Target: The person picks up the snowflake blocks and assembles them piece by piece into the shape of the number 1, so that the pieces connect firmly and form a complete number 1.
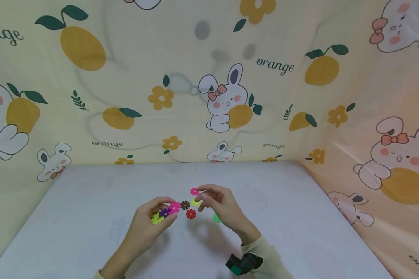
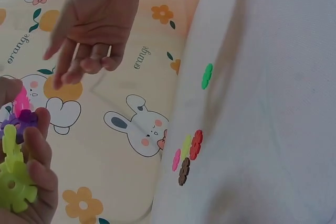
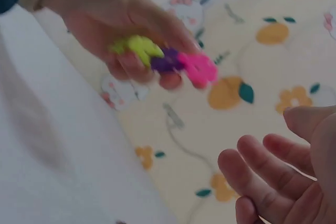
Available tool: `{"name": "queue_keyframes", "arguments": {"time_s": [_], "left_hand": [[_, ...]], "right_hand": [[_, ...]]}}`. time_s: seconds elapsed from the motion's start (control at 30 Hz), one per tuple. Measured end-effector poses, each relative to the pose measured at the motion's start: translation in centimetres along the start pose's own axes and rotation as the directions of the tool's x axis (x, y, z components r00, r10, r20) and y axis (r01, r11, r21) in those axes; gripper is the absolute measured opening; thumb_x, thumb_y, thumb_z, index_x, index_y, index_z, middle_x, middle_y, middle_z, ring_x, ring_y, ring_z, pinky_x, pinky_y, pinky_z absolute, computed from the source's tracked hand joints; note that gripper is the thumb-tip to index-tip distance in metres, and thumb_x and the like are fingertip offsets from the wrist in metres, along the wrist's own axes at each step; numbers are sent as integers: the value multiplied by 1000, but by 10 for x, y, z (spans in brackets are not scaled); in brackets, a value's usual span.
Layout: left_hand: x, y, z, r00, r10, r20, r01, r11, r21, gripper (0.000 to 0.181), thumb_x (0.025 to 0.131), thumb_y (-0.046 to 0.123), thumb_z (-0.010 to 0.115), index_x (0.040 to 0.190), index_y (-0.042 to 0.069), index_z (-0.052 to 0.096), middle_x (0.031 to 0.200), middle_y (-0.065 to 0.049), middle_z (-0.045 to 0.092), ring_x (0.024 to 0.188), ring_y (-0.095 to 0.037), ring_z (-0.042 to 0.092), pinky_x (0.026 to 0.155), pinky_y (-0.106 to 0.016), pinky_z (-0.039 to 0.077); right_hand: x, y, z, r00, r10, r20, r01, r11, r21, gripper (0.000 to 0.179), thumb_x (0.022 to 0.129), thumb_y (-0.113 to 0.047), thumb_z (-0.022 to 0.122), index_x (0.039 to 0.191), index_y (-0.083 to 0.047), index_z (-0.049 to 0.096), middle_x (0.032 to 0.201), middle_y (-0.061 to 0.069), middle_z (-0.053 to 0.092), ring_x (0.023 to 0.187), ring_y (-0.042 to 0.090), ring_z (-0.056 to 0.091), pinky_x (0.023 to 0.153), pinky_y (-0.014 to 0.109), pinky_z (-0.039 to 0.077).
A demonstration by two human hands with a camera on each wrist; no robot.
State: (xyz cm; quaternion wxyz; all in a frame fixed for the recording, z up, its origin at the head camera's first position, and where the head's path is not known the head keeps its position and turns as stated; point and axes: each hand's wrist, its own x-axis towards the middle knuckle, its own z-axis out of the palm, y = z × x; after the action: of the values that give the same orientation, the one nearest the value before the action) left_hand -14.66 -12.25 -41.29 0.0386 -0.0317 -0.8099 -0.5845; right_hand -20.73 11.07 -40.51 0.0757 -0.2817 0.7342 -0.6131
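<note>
My left hand grips a short chain of notched plastic snowflake discs joined edge to edge. In it are yellow-green discs, a purple disc and a pink disc at the end toward the right hand. To the right, my right hand hovers over the table with fingers relaxed and nothing between them. Loose discs lie below: a brown one, a red one, a yellow one and a small pink one. Partly behind the right hand in the head view is a green disc.
A white-covered table spreads under both hands. Behind it hangs a cream cloth wall printed with rabbits and oranges, continuing along the sides. On the right wrist sits a black strapped device.
</note>
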Motion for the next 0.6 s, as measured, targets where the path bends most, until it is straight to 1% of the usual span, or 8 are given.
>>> {"name": "queue_keyframes", "arguments": {"time_s": [0.1,0.17,0.27,0.4,0.47,0.53,0.6], "left_hand": [[0,3,0,1000,-22,-5,22,1000,2,31,86,15,80,115,14,70,100,-2,75,89,-13,67,77,-18,55],[1,3,0,1000,-25,-6,25,1000,6,30,87,14,79,116,14,70,101,-2,75,90,-13,67,77,-17,55],[1,2,0,1000,-24,-1,24,1000,6,30,87,14,78,116,14,70,102,-2,74,91,-14,67,78,-18,55],[0,-2,0,999,-27,21,27,1000,-7,30,87,13,78,117,16,70,103,-3,74,93,-16,67,79,-18,55],[1,-3,-1,999,-24,32,25,1000,-13,31,88,13,78,117,15,70,107,-2,74,96,-16,67,81,-18,55],[1,-4,0,999,-19,39,19,1000,-14,31,88,14,78,118,14,71,111,-2,74,99,-17,67,81,-17,55],[1,-4,0,999,-9,43,10,1000,-11,31,88,13,77,118,12,71,113,-3,73,99,-17,66,81,-17,55]], "right_hand": [[1,4,-12,999,43,-22,-44,997,-58,30,105,-18,55,130,-3,62,111,23,71,82,19,72,88,30,56],[2,10,-19,998,59,-12,-60,995,-84,30,105,-19,56,130,-4,62,111,23,71,84,20,72,90,31,56],[4,22,-29,996,91,20,-88,990,-109,30,105,-20,56,129,-4,64,114,24,70,88,25,72,94,34,54],[4,42,-40,984,171,56,-161,975,-154,31,103,-20,58,127,-1,65,121,28,67,94,33,72,97,34,53],[4,50,-45,975,209,73,-191,962,-197,32,103,-19,59,126,2,65,123,27,67,97,33,71,96,31,54],[2,56,-49,966,240,97,-209,945,-252,31,101,-17,62,125,3,67,124,25,68,99,31,70,93,28,53],[1,59,-53,957,263,120,-215,926,-310,28,99,-14,65,121,1,70,121,21,70,96,26,68,86,25,53]]}}
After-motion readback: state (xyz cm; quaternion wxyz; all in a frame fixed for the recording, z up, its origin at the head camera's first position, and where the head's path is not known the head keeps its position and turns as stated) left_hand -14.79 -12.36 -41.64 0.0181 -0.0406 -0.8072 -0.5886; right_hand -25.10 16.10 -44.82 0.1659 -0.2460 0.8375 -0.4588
